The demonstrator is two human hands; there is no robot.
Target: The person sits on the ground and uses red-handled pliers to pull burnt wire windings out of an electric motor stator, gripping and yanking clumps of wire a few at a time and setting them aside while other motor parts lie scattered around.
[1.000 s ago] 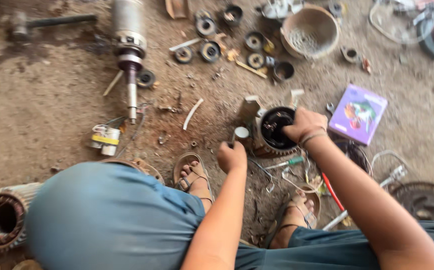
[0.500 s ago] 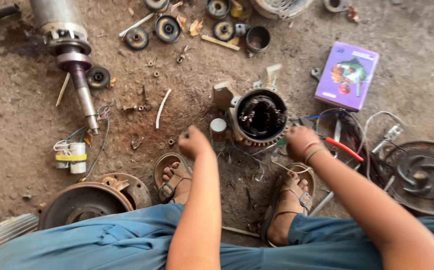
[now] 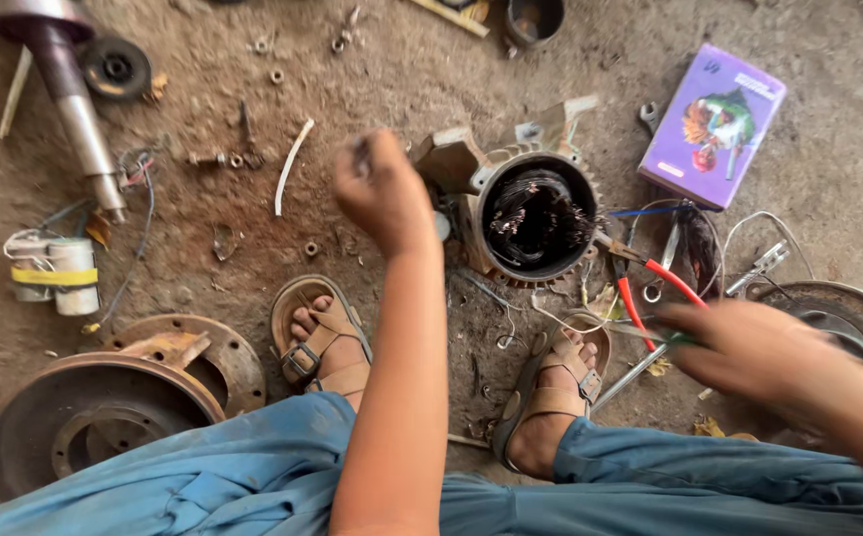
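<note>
A rough motor repair workshop on a bare dirt floor [image 3: 203,89], an opened motor housing [image 3: 536,220] with dark copper windings, a steel rotor shaft [image 3: 72,119], rusty round end covers [image 3: 94,422], red-handled pliers [image 3: 640,283], scattered nuts, washers and wire offcuts

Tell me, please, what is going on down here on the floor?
A person squats on a dirt floor over a motor stator housing with dark windings inside. The left hand is raised beside the housing, closed around something small I cannot identify. The right hand, blurred, is at a green-handled tool beside red-handled pliers. A purple box and loose parts lie around.
</note>
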